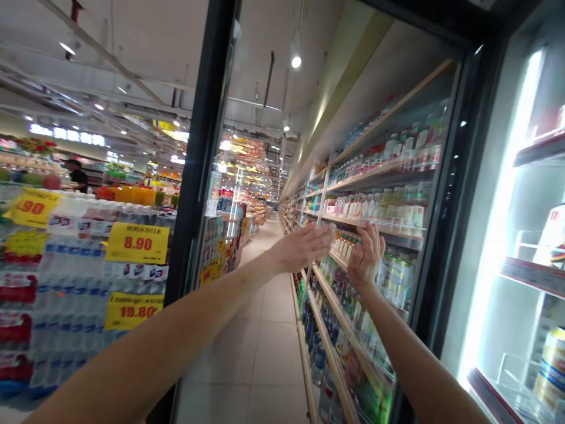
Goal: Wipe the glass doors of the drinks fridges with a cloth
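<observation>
A glass fridge door (265,330) in a black frame (196,176) stands swung out in front of me. My left hand (304,247) reaches across with its fingers stretched out flat and lies against the glass. My right hand (365,258) is beside it, palm forward and fingers spread upward, also against the glass. Neither hand holds anything. Through the pane I see a long aisle and shelves of drink bottles (379,200).
The lit fridge interior (498,247) is at the right, with shelves (532,274) and cans (551,365). Stacked packs of bottled water (70,265) with yellow price tags (138,242) fill the left. A person in black (77,175) stands far off at the left. A tiled floor runs down the aisle.
</observation>
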`<state>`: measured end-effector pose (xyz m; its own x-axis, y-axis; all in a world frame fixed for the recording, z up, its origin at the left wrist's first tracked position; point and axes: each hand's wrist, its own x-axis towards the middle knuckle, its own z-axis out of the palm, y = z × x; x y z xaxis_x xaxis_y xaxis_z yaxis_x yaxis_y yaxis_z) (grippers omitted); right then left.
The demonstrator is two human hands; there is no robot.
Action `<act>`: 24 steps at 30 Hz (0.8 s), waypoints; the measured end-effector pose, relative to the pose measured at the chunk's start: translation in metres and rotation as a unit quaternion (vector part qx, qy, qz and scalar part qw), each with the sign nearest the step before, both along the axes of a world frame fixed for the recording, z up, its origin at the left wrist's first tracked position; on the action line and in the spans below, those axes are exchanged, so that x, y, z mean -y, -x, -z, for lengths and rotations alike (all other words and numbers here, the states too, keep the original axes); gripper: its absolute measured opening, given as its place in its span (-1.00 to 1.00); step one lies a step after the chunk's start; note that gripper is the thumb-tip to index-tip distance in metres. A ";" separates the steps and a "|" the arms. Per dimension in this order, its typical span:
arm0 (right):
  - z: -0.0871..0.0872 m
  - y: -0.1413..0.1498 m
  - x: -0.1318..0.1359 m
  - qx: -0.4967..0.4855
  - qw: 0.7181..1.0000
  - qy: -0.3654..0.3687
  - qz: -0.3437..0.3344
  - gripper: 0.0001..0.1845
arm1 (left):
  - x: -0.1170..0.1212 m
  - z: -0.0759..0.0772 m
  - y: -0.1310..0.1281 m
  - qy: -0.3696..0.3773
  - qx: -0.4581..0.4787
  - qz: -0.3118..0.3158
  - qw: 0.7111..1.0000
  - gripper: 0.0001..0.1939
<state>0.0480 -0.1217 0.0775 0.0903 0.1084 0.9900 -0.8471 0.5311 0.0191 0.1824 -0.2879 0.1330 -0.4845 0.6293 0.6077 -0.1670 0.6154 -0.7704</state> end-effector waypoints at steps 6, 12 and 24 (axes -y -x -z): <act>0.000 0.000 0.000 0.003 1.000 0.007 -0.004 -0.57 | 0.000 -0.012 0.000 -0.138 -0.028 0.099 0.985 -0.62; -0.002 -0.004 -0.002 -0.016 1.000 -0.002 -0.006 -0.55 | -0.011 0.026 0.000 -0.102 0.027 0.070 0.992 -0.42; -0.010 -0.070 0.073 0.008 0.994 -0.110 -0.010 -0.44 | 0.025 0.031 -0.041 -0.165 0.004 0.064 0.984 -0.31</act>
